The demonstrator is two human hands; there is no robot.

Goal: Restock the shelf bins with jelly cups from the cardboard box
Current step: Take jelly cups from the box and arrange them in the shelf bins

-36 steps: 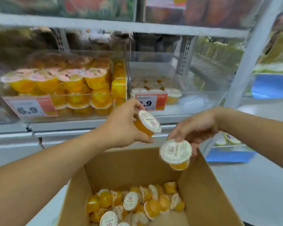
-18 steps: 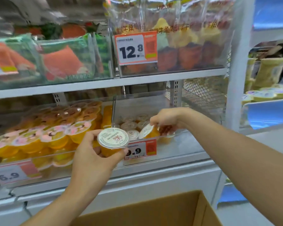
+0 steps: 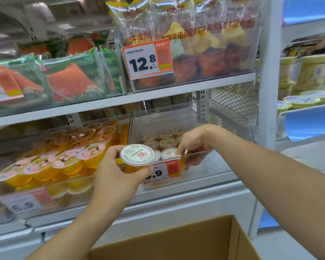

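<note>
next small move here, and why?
Probably: draw the right hand back out of the clear bin so the left hand can lift its jelly cup over the front wall. The right fingers rest on a cup in the bin, apparently set down; the left cup waits outside, and the bin's right side looks open.

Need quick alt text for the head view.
The left hand holds a white-lidded jelly cup before the clear shelf bin, while the right hand sets another cup inside it.
</note>
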